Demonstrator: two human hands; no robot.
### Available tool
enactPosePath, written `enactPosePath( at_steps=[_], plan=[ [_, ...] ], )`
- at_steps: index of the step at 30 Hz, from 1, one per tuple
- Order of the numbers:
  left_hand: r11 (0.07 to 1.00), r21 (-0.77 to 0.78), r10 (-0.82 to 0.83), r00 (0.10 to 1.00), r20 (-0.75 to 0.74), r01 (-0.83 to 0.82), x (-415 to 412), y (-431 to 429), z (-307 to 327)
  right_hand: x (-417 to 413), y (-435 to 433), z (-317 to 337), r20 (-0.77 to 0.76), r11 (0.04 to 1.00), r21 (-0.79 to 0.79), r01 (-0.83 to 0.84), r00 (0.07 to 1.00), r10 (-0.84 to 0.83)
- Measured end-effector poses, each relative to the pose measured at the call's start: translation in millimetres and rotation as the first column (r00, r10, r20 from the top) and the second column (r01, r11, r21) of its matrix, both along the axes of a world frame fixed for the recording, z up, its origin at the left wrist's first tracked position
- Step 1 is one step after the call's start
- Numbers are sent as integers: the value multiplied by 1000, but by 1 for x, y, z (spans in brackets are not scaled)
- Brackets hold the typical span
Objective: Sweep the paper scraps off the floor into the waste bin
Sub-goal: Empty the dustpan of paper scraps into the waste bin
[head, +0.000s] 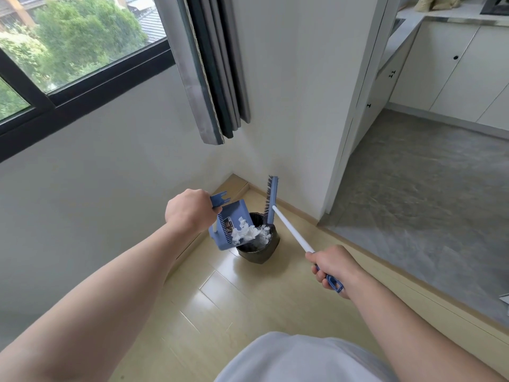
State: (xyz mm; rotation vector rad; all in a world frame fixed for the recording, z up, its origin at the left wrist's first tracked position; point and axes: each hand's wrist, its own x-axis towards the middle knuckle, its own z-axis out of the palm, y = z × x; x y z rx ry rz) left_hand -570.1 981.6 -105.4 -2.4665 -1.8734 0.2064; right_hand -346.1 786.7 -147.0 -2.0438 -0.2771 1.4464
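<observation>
My left hand (190, 210) grips the tilted dustpan (226, 220), scraps (248, 233) bunched at its lip over the bin (261, 255), right hand (333, 267) curled round the broom (292, 232); a fast tip, I judge, spills scraps past the rim.

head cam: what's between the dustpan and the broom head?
The open mouth of the waste bin, with white paper scraps at the lip of the tilted dustpan; the head view shows it.
</observation>
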Motion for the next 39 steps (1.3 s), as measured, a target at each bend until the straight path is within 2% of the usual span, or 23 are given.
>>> enactPosePath(
  at_steps=[19, 39],
  plan=[
    [1000, 3, 11, 1000, 3, -11, 1, 3, -1, 3, 2, 0, 8, 1000, -7, 1, 1000, -1],
    [990, -7, -141, 975, -170, 142, 11, -17, -3, 5, 12, 4, -24, 999, 7, -36, 999, 36]
  ],
)
